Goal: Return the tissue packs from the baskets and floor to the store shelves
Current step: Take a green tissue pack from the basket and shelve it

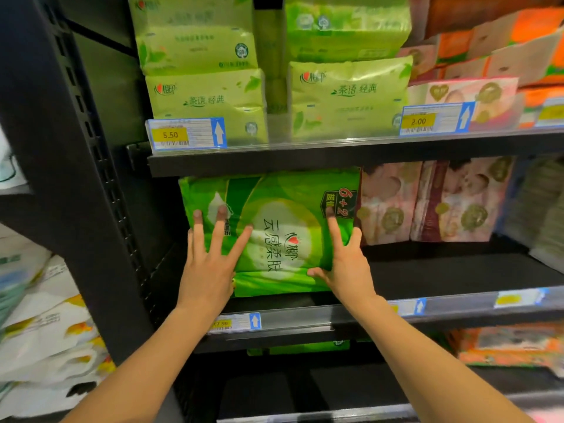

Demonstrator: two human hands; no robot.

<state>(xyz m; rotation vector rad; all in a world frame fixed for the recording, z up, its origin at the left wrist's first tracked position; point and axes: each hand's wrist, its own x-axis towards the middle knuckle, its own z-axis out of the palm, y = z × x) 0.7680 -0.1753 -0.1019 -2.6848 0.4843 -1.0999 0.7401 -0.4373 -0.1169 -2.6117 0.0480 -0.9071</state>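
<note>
I see two bare forearms reaching up from the bottom of the view toward the middle shelf (pixel 457 279), my landmark here. The left hand (pixel 210 270) lies flat on the front of one big green tissue pack (pixel 280 233), fingers spread wide, three fingertips high on its left half; it presses rather than grips. The right hand (pixel 348 264) is also open, index finger stretched up to the "6+2" badge, thumb across the lower front, and the other fingers curl around the pack's right edge. The pack stands on that shelf at its left end, close against the dark upright post (pixel 76 178).

On the shelf's front rail I count three price tags (pixel 238 323), the nearest just below the left wrist. Right of the green pack, farther back on the same shelf, stand two pink packs (pixel 457 203), touching side by side.

On the shelf above, I count two stacks of pale green packs (pixel 348 96) with a gap between them, and two clear yellow price labels (pixel 186 134) on its rail reading 5.50 and 2.00. Orange packs (pixel 518 35) lie beyond to the right, too blurred to count.
</note>
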